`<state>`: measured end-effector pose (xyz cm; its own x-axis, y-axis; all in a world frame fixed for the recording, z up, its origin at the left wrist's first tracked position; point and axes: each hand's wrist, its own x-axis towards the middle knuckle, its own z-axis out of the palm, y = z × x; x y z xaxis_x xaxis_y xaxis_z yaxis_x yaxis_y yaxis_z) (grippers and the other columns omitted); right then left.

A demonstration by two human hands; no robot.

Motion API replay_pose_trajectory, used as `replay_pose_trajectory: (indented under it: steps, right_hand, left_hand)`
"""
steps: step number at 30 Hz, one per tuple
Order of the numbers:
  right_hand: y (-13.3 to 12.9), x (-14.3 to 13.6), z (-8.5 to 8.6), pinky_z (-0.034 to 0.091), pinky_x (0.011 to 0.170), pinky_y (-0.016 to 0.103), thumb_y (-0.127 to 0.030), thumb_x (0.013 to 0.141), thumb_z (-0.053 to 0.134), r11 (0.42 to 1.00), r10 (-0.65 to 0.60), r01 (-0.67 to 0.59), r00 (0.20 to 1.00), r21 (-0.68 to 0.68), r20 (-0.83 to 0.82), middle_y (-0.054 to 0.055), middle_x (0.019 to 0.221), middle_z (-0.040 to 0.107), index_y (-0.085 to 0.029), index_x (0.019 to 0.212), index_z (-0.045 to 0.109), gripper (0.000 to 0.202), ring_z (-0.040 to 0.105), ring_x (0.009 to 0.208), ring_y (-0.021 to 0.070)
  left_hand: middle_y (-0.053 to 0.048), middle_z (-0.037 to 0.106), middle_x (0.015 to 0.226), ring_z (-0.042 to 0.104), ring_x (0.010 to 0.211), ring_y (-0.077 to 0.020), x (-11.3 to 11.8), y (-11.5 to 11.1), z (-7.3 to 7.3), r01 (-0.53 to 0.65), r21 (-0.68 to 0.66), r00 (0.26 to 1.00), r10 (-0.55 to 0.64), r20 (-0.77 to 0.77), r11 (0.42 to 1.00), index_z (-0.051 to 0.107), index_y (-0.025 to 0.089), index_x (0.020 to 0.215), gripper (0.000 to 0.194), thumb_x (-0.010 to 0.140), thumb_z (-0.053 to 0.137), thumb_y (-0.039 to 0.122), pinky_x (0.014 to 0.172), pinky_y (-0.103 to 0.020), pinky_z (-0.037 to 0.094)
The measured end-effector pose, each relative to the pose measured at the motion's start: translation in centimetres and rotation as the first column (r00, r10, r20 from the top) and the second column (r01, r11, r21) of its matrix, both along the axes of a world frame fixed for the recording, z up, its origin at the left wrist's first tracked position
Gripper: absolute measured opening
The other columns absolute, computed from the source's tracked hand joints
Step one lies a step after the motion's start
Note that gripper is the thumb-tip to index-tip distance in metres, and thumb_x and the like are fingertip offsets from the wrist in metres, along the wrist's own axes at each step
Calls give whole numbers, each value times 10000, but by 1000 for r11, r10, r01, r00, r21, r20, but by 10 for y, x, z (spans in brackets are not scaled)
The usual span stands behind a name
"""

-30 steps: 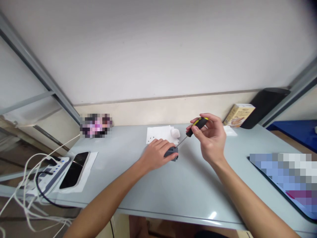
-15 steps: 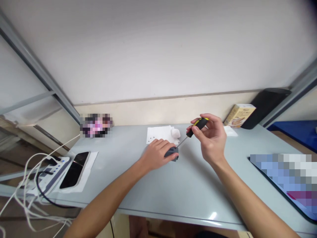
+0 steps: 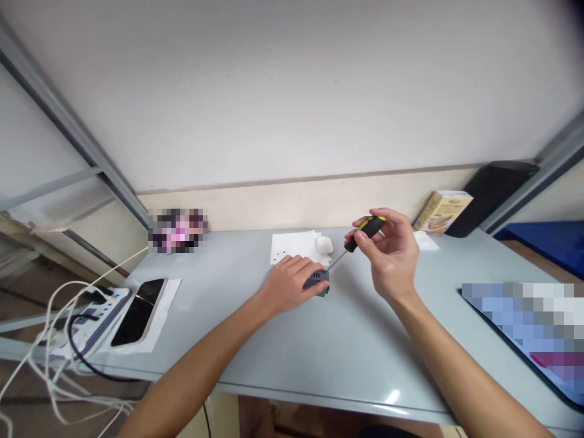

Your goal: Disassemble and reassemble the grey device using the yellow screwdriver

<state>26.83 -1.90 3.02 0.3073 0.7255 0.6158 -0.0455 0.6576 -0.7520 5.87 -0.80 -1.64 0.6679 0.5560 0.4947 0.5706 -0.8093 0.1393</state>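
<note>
Gray block: the slotted gray block (image 3: 322, 286) is at the surface (image 3: 283, 350), partly hidden under our fingers; we cannot tell how much of its weight the surface takes.
Left grip: our left grip (image 3: 292, 284) is closed over the gray block, fingers across its far side and thumb along the near side.
Right grip: our right grip (image 3: 390, 252) is closed around the black-and-yellow handle of the screwdriver (image 3: 371, 227), above and to the right of the gray block.
Screwdriver: it tilts, its thin shaft running down-left – the tip meets the gray block's upper edge.
Beyond the gray block: we see white paper (image 3: 292, 242) with 3 small dark specks (image 3: 278, 254), and a rounded white item (image 3: 323, 244) at its right side.
Far right of the gray block: a yellowish carton (image 3: 442, 213) leans by a black case (image 3: 490, 198); nearer us lies a blurred blue item (image 3: 515, 322).
Far left of the gray block: a phone (image 3: 138, 311) on paper, beside a power strip (image 3: 98, 328) with tangled cables (image 3: 48, 371).
</note>
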Motion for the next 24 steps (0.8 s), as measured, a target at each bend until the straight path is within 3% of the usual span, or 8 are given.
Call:
replay_pose_trajectory:
  steps: [11, 24]
  right_hand:
    - [1, 4, 0, 668, 763, 450, -324, 835, 827, 1000, -11, 11, 1000, 6, -2, 11, 985, 644, -324, 1145, 616, 375, 703, 812, 206]
    - [1, 2, -2, 661, 726, 400, -342, 823, 842, 1000, 12, -12, 1000, -11, -1, 2, 978, 656, -314, 1141, 618, 390, 694, 740, 175]
  left_hand:
    - [-33, 744, 993, 671, 915, -185, -1, 0, 0, 0, -1, 1000, 0, 3, 1000, 662, 215, 1125, 327, 1066, 510, 499, 837, -330, 458]
    - [-49, 746, 986, 675, 915, -203, 0, 0, 0, 4, -3, 1000, -4, 20, 1000, 669, 221, 1121, 347, 1074, 482, 510, 832, -342, 459]
